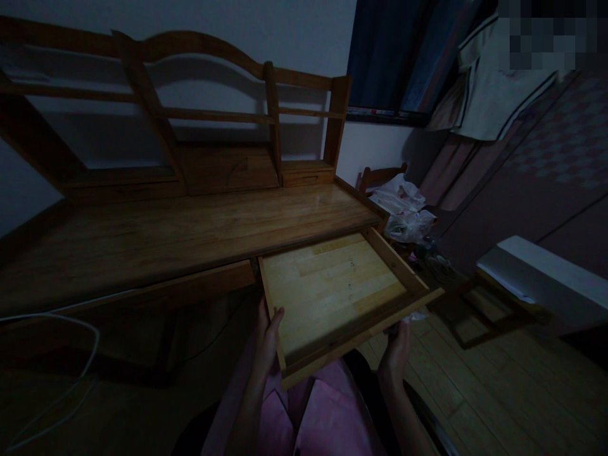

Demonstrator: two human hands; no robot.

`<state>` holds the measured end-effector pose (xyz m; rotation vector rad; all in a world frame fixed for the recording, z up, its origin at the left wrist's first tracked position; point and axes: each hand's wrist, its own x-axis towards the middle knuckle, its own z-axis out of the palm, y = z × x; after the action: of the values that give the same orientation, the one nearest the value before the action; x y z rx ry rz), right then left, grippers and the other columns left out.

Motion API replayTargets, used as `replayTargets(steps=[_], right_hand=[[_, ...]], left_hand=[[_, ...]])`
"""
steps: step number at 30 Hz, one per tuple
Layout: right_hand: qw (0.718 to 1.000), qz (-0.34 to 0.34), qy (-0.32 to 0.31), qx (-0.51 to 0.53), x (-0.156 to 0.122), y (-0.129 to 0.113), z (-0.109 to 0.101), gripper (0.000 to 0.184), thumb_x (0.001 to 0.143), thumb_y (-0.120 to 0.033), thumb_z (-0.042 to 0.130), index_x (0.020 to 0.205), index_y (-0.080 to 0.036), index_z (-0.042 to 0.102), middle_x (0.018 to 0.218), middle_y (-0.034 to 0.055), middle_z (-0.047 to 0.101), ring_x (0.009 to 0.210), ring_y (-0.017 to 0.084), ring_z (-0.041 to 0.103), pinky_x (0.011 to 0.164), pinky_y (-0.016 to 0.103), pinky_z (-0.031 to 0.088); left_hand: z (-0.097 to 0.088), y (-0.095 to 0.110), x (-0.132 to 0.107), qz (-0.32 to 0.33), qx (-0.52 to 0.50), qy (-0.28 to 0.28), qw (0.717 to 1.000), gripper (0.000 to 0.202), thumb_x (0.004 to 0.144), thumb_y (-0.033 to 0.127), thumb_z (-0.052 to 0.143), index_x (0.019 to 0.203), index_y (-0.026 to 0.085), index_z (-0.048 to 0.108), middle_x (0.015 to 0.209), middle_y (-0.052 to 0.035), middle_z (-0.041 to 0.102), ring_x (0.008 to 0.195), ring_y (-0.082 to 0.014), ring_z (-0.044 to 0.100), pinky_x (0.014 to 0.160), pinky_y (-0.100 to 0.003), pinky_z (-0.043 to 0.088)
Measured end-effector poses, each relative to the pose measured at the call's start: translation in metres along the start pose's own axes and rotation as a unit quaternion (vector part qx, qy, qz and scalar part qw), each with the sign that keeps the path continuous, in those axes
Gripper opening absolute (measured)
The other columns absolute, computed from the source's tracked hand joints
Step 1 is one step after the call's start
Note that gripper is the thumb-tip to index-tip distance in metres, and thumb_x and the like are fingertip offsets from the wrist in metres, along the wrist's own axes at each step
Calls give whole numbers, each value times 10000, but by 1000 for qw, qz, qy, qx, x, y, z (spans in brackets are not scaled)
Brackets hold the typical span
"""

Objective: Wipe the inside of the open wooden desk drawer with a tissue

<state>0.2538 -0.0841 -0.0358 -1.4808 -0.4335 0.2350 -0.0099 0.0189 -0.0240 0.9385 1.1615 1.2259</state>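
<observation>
A wooden drawer [332,297] sticks far out from under the right part of the desk [204,221], tilted, its pale bottom bare. My left hand [268,332] grips its left side, thumb over the upper edge and the other fingers hidden underneath. At the front right corner, my right hand [396,348] is against the underside of the drawer front, most of its fingers out of sight. Something small and whitish [416,316] shows beside that hand, too dim to make out. The drawer's far end meets the desk's front edge.
A wooden shelf unit [213,117] stands on the desk's back. Plastic bags [401,202] sit on a chair to the right. Further right, a white printer-like box [546,272] rests on a wooden stool [484,316]. A white cable [95,348] hangs at the left.
</observation>
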Motion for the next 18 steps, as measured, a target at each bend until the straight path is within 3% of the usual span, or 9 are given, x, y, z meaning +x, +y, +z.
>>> replayTargets(steps=[6,13,18], right_hand=[[999,-38,26,-9,7,-17,4,416,939,-588,432,988,-208,594,905,-7,513,796,174,417,744,306,345],[1000,2,15,15,4,-1,2,422,946,-605,411,763,-229,463,738,-45,403,700,146,364,680,285,318],[999,25,37,27,6,5,-1,425,943,-593,406,723,-230,436,711,-41,397,687,147,375,686,302,331]], left_hand=[[-1,0,1,-9,0,-1,1000,728,873,498,649,1513,301,367,1470,-90,544,1324,-290,545,1115,-463,419],[0,-1,0,-7,-1,2,1000,726,874,496,649,1512,299,364,1502,-85,507,1371,-292,492,1141,-466,387],[-1,0,1,-4,6,2,1000,731,879,491,646,1519,299,351,1513,-87,492,1369,-294,493,1149,-471,374]])
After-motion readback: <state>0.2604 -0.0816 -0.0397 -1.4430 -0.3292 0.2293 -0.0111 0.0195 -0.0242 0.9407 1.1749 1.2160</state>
